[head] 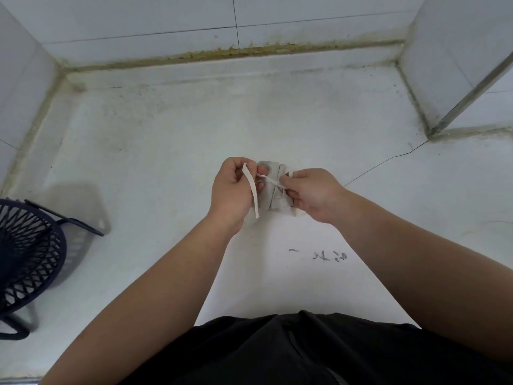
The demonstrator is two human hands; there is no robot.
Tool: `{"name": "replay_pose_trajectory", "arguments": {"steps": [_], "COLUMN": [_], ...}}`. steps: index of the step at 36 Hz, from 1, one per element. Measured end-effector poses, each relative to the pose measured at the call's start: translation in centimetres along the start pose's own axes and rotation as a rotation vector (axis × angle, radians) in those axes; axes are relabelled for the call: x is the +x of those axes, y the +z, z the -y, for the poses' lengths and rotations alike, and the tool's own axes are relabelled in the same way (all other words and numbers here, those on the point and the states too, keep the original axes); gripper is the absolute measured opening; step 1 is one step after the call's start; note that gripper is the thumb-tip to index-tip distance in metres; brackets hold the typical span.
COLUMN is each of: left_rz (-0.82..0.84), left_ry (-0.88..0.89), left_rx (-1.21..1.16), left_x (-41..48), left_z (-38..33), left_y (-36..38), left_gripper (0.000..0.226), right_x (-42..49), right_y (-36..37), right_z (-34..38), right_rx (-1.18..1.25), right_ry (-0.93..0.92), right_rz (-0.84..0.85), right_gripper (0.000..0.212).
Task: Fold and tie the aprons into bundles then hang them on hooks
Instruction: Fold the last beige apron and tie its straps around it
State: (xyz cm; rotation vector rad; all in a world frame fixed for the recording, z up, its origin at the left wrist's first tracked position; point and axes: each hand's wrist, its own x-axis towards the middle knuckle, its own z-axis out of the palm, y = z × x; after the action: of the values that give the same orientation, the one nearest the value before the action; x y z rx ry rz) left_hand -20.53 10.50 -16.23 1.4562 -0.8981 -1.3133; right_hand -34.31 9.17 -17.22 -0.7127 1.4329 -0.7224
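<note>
A pale grey apron folded into a small bundle (273, 195) lies on the white counter (166, 151), between both hands. My left hand (231, 190) pinches one white apron strap (251, 190), whose loose end hangs down over the hand. My right hand (313, 193) pinches the other end of the strap where it crosses the bundle. The strap runs taut across the bundle's middle. No hooks are in view.
A dark blue lattice basket (25, 254) stands at the left edge of the counter. White tiled walls close the counter at the back (236, 23), left and right. Grey scribbles (330, 255) mark the surface near me. A crack runs from the right corner.
</note>
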Motion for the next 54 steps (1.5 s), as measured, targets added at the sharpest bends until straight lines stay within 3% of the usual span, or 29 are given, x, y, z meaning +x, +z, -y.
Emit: {"name": "replay_pose_trajectory", "arguments": {"steps": [2, 7, 11, 14, 17, 21, 25, 32, 37, 40, 47, 54], "left_rz": [0.003, 0.039, 0.065, 0.046, 0.053, -0.012, -0.025, 0.094, 0.297, 0.397, 0.384, 0.208], "left_ry": [0.03, 0.094, 0.096, 0.032, -0.085, -0.195, -0.192, -0.097, -0.043, -0.01, 0.079, 0.318], "left_rx": [0.025, 0.121, 0.188, 0.255, 0.262, 0.13, 0.171, 0.278, 0.446, 0.515, 0.553, 0.719], "left_x": [-0.1, -0.2, -0.2, 0.4, 1.1, 1.3, 1.3, 1.0, 0.9, 0.7, 0.7, 0.2], "left_z": [-0.3, -0.5, -0.6, -0.9, -1.2, -1.3, -1.2, -1.2, -1.9, -2.1, -1.6, -1.2], "left_y": [0.0, 0.0, 0.0, 0.2, 0.2, 0.0, 0.0, -0.3, -1.1, -1.4, -1.4, -1.4], "left_gripper": [0.014, 0.017, 0.016, 0.003, 0.013, 0.019, 0.018, 0.011, 0.019, 0.029, 0.027, 0.026], "right_x": [-0.3, -0.6, -1.1, -1.6, -1.6, -1.7, -1.8, -1.8, -1.6, -1.8, -1.8, -1.0], "right_y": [0.1, 0.3, 0.6, 1.0, 0.9, 1.0, 1.1, 0.9, 0.6, 0.7, 0.4, 0.5], "right_z": [0.2, 0.9, 1.5, 1.8, 1.7, 1.4, 1.5, 1.1, 0.9, 0.9, 1.2, 1.2], "right_rx": [-0.063, -0.556, -0.498, -0.598, -0.635, -0.603, -0.606, -0.659, -0.747, -0.725, -0.741, -0.562], "right_ry": [-0.047, -0.285, -0.341, -0.416, -0.439, -0.471, -0.517, -0.68, -0.798, -0.776, -0.655, -0.46], "right_rz": [-0.053, -0.211, -0.147, -0.06, -0.007, -0.036, -0.049, -0.017, -0.029, -0.018, -0.023, -0.059], "right_gripper": [0.018, 0.042, 0.042, 0.036, 0.028, 0.025, 0.025, 0.023, 0.023, 0.02, 0.023, 0.022]}}
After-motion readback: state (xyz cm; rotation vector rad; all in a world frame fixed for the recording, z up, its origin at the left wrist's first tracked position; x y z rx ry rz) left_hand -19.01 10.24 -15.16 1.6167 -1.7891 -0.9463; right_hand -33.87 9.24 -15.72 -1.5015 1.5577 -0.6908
